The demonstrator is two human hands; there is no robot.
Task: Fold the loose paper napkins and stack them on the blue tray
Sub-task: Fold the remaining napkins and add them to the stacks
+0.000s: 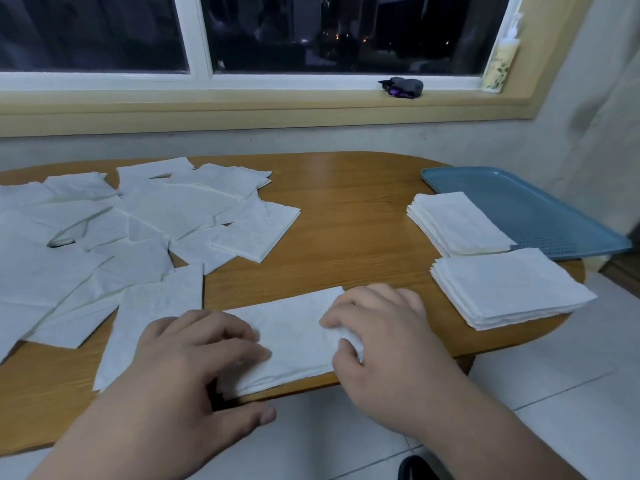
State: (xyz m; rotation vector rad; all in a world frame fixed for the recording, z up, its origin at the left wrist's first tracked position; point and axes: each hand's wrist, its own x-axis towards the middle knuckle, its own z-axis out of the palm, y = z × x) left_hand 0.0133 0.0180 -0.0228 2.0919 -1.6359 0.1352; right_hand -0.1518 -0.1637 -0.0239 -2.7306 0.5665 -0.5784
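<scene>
1. Napkin (298, 337) of white paper, folded into a long strip, flat at the near edge of the oval brown wooden table (346, 209), well to the left of the blue rectangular plastic tray (540, 209) and nearer the camera.
2. On the strip's end farther from the tray, left hand (194, 362): fingers nearly straight and pressed down on the paper, thumb hanging past the table edge, curled round nothing.
3. At the end closer to the tray, right hand (384, 341): fingers curled, thumb and fingertips pinching a bunched corner of the napkin.
4. Against the tray's left rim, far stack of folded white napkins (457, 223), resting on the table; cannot tell whether its corner overlaps the rim.
5. Just this side of the tray's near rim, near stack of folded white napkins (509, 287), also on the table.
6. Well to the left of the tray, loose white paper napkins (145, 230), unfolded and overlapping, spread over the table's other end.
7. Beyond the tray, on the windowsill, dark grey bundle (403, 87) with a purple patch; in the window corner behind the tray, pale upright bottle (500, 60).
</scene>
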